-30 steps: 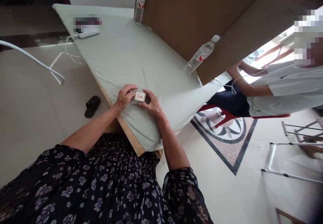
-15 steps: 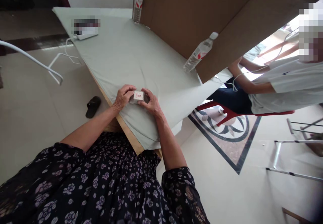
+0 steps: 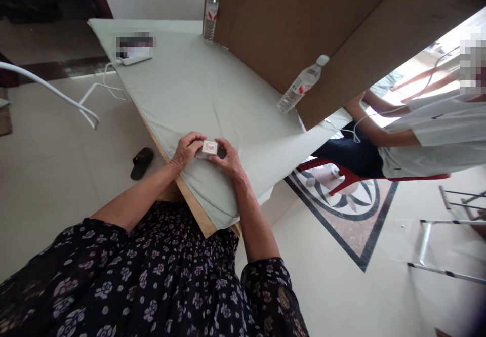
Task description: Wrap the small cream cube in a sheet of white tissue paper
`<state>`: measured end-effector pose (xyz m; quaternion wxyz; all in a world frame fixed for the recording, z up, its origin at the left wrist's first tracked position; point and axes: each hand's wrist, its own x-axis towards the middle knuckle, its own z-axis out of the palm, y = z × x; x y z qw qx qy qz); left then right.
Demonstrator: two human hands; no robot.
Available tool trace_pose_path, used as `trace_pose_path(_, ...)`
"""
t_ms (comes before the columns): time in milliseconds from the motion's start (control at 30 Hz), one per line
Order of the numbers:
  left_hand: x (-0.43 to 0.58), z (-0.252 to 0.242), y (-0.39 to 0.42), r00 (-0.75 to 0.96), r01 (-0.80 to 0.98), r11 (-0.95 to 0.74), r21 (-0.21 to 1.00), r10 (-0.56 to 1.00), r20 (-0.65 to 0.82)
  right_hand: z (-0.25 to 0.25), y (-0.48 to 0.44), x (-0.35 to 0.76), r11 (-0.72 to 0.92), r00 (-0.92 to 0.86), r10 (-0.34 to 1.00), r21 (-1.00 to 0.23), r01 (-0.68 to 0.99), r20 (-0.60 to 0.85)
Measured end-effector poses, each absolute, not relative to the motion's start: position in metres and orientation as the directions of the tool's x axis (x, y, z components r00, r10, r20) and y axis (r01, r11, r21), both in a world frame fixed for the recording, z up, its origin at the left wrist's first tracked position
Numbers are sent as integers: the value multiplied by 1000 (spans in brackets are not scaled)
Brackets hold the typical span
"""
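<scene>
A small white box with red print (image 3: pixel 210 148) is held low over the near corner of the cloth-covered table (image 3: pixel 182 84). My left hand (image 3: pixel 187 150) grips its left side, fingers curled along the far edge. On the other side my right hand (image 3: pixel 228 159) holds it between thumb and fingers. The printed face points up toward me. Parts of the box's sides are hidden by my fingers, and I cannot tell whether it rests on the cloth.
A tilted water bottle (image 3: pixel 302 85) and another bottle (image 3: pixel 211 13) stand against a brown cardboard panel (image 3: pixel 273 23). A white device with a cable (image 3: pixel 137 56) lies at the far left. A person in a white shirt (image 3: pixel 448 129) sits on a red chair at right. A black slipper (image 3: pixel 142 163) is on the floor.
The whole view has shifted slightly, with the scene a little lower and to the right. Both hands still hold the box, which looks slightly turned.
</scene>
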<state>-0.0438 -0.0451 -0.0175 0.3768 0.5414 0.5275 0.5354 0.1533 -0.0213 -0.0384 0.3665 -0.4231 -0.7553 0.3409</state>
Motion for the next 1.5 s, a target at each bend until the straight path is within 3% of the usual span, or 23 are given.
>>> trace_pose_path(200, -43, -16, -45, -132, 170, -156, 973, 975, 180, -38, -23, 154, 425, -379, 884, -805, 413, 272)
trace_pose_path(433, -43, -14, -47, -126, 175, -140, 975, 979, 163, -36, -34, 158, 472, -336, 868, -817, 332, 365)
trace_pose_path(533, -42, -14, -48, -126, 164, -138, 977, 979, 159, -37, -38, 156, 498, -301, 863, -784, 370, 406)
trace_pose_path(867, -41, -12, -48, -66, 221, -170, 960, 980, 189, 6, -20, 160, 662, -517, 750, -476, 579, 414)
trace_pose_path(1067, -41, -17, -42, -73, 211, -188, 959, 975, 208, 17, -15, 146, 772, -646, 630, -250, 585, 431)
trace_pose_path(1500, -42, -15, -44, 83, 390, -260, 883, 965, 248, 38, 5, 140, 583, -449, 806, -387, 715, 386)
